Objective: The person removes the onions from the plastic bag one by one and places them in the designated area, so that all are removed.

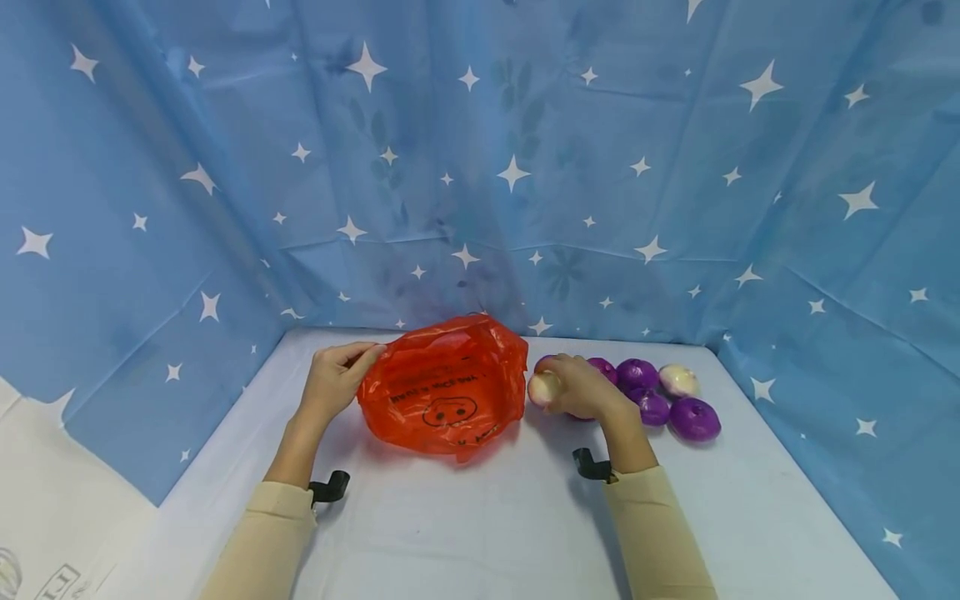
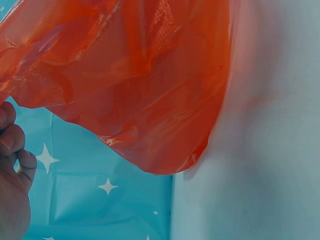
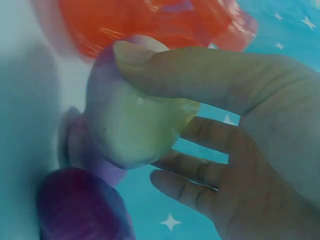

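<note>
My left hand (image 1: pixel 341 379) pinches the left rim of a red plastic bag (image 1: pixel 450 379). Its mouth gapes towards me, and a black pig-face print shows on it. In the left wrist view, the bag (image 2: pixel 150 100) hangs in crumpled folds beside my fingers. My right hand (image 1: pixel 581 387) grips a round cream-and-purple turnip (image 1: pixel 543 389) close to the bag's right edge. Seen from the right wrist, thumb and fingers hold that turnip (image 3: pixel 135 115) from opposite sides. More purple turnips (image 1: pixel 694 419) and a cream one (image 1: pixel 678 380) lie right of this hand; some are partly hidden behind it.
A white-covered table (image 1: pixel 465 533) lies under everything. Blue star-printed curtain (image 1: pixel 510 167) hangs behind and along both sides. A black mount sits on each wrist, the left one (image 1: pixel 330 487) and the right one (image 1: pixel 591 464).
</note>
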Demonstrator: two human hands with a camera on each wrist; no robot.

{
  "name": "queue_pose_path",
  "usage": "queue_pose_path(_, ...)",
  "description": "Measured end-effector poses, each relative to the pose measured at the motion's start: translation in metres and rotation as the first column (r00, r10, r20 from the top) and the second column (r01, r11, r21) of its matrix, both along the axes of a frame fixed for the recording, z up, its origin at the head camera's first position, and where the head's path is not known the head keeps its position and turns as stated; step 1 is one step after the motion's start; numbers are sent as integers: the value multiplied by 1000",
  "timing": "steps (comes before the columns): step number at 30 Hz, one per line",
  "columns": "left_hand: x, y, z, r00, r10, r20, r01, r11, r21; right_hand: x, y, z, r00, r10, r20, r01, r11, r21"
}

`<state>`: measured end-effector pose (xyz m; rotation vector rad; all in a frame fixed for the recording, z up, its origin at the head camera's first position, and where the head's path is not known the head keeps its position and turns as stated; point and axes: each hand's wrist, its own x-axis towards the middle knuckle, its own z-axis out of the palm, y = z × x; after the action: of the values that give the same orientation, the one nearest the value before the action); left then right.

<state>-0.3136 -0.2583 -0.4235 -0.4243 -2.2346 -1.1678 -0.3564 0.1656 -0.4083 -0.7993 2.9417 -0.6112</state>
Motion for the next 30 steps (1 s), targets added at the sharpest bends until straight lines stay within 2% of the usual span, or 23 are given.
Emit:
queue_pose_path(8, 0, 0, -1, 999, -31, -24, 31, 999, 7, -1, -10, -10, 1000, 8, -2, -8, 997, 77)
queue_pose_path(15, 1, 0, -1, 1000, -25, -11, 26, 1000, 18, -1, -13, -12, 1000, -17, 16, 15, 990, 143)
queue_pose_path(22, 0, -1, -2, 1000, -27, -8, 27, 1000, 13, 0, -13, -17, 999, -27, 47, 20, 988, 150)
queue_pose_path(30, -1, -2, -2, 999, -45, 17, 45, 999, 3, 0, -11, -16, 998, -41, 40, 34, 985, 168)
